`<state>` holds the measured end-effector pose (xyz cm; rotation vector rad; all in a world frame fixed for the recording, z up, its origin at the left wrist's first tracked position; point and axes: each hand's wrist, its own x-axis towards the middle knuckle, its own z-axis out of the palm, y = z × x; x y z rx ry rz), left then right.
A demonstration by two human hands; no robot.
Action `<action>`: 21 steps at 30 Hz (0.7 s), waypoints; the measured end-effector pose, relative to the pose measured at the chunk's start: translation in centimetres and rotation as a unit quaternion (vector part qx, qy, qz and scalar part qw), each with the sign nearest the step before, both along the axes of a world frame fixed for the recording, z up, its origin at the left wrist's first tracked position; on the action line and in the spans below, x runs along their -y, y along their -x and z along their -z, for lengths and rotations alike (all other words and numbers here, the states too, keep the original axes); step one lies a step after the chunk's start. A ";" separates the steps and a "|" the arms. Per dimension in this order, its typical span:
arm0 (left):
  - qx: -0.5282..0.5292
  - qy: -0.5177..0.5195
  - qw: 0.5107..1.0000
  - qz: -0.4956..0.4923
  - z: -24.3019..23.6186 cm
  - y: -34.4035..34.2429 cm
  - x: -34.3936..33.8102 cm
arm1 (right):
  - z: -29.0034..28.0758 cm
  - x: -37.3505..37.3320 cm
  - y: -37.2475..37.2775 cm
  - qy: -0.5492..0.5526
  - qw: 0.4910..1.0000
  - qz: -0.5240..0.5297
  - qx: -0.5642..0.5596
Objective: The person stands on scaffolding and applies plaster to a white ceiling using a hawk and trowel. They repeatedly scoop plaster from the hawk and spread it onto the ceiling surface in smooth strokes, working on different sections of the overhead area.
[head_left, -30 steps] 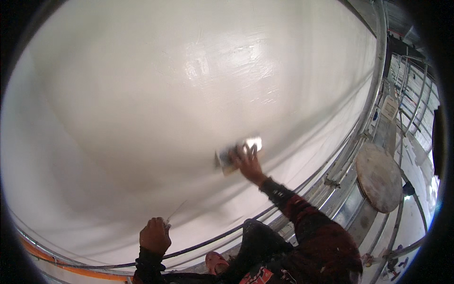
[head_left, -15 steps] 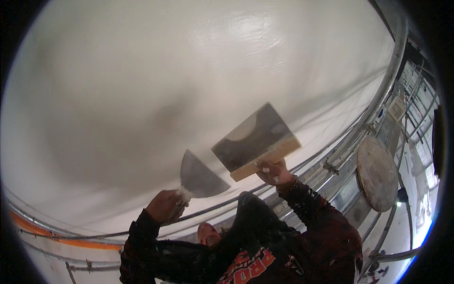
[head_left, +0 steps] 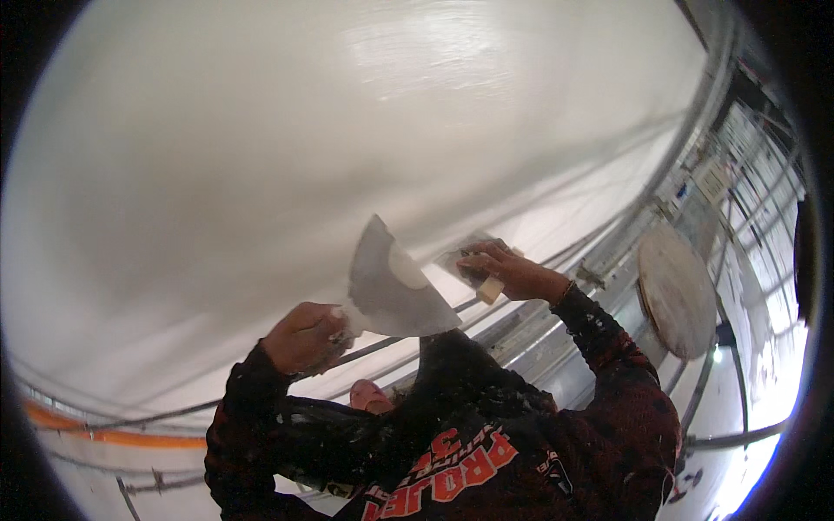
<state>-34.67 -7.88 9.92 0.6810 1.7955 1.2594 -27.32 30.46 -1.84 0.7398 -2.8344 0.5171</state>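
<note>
The left hand [head_left: 304,337], at eight o'clock of centre, has its fingers curled closed around the handle end of the scraper [head_left: 373,291], whose broad blade fans out toward two with a patch of pale paste [head_left: 407,267] near its long edge. The right hand [head_left: 512,271], at three o'clock, has its fingers bent closed over the trowel [head_left: 473,252], seen nearly side-on, just beside the scraper; whether the two blades touch, I cannot tell. To work well here, I would keep both wrists firm, bring edge to face at a low angle, and draw in one smooth, light stroke so that the paste gathers and does not drop. Beyond the blades, the pale wall [head_left: 217,156] spreads from nine through twelve, with a shiny patch [head_left: 426,48] at twelve. The person's knee [head_left: 443,360] lies close below the scraper, and a dark rail [head_left: 378,349] runs past toward eight; both could catch a low swing. A pink shoe [head_left: 369,397] shows between six and seven. Farther out past three, a round board [head_left: 682,291] crowds the right elbow's side.
</note>
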 end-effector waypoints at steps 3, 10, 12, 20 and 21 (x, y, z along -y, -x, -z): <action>-0.115 -0.008 0.993 0.030 -2.1 0.0 -2.3 | 4.6 -3.3 -4.4 0.245 0.967 0.066 0.001; -0.203 0.109 0.972 0.037 -0.9 -0.1 -6.4 | 16.0 -7.7 -18.3 0.689 0.669 0.278 -0.016; -0.197 0.122 0.970 0.068 0.6 0.3 -7.4 | 21.7 -12.7 -22.8 0.870 0.461 0.124 -0.125; -0.186 0.301 0.934 -0.049 6.7 4.5 0.5 | 18.7 -36.5 -39.3 0.493 0.633 0.545 -0.245; -0.160 0.325 0.930 -0.063 7.1 4.7 1.8 | 18.5 -40.0 -40.3 0.564 0.599 0.512 -0.246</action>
